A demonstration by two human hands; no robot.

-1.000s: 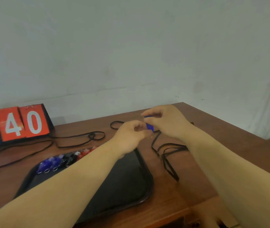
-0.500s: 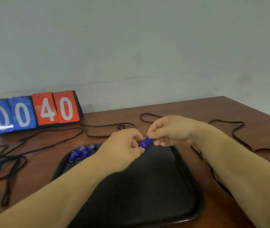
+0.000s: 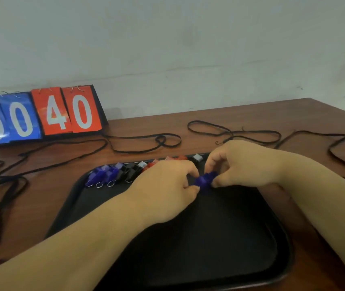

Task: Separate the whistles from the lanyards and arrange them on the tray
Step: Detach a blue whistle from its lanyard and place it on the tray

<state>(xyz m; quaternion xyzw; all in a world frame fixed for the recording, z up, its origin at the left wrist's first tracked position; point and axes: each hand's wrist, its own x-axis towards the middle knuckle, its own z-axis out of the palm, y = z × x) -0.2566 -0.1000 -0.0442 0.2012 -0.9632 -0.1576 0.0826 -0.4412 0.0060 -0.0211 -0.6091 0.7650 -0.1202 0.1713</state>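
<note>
Both hands meet over the far half of a black tray (image 3: 281, 244). The left hand (image 3: 167, 185) and the right hand (image 3: 243, 164) each pinch one end of a blue whistle (image 3: 205, 180), held between their fingertips just above the tray's dark floor. Along the tray's far edge lies a row of whistles (image 3: 129, 171): blue ones at the left with small metal rings, then black ones, then red ones, partly hidden behind the left hand. Black lanyards (image 3: 146, 141) lie loose on the brown wooden table (image 3: 41, 196), some looped beyond the tray, some bunched at the far left, and more trailing off to the right past the right wrist. At the far left of the table a scoreboard (image 3: 41, 116) stands against the pale wall, showing blue cards reading 00 and red cards reading 40
</note>
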